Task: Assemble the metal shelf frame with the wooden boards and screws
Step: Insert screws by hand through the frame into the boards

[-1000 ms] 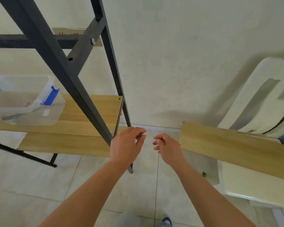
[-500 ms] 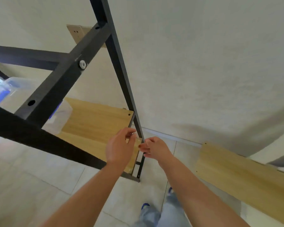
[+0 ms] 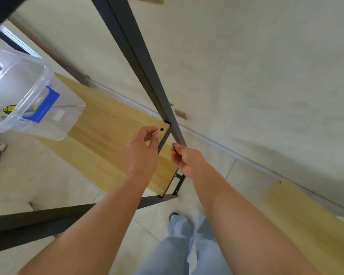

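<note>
My left hand (image 3: 142, 151) pinches a screw (image 3: 153, 133) just beside the board's hole (image 3: 161, 129); my right hand (image 3: 184, 158) looks curled, contents unclear.

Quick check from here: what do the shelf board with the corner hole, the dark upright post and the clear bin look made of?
The light wooden shelf board looks like laminated particleboard: uniform printed grain, smooth sheen, though I can't confirm the core. The dark grey upright post appears to be painted or powder-coated metal tube, matte and square-edged. The clear storage bin is transparent plastic with a blue latch.
</note>
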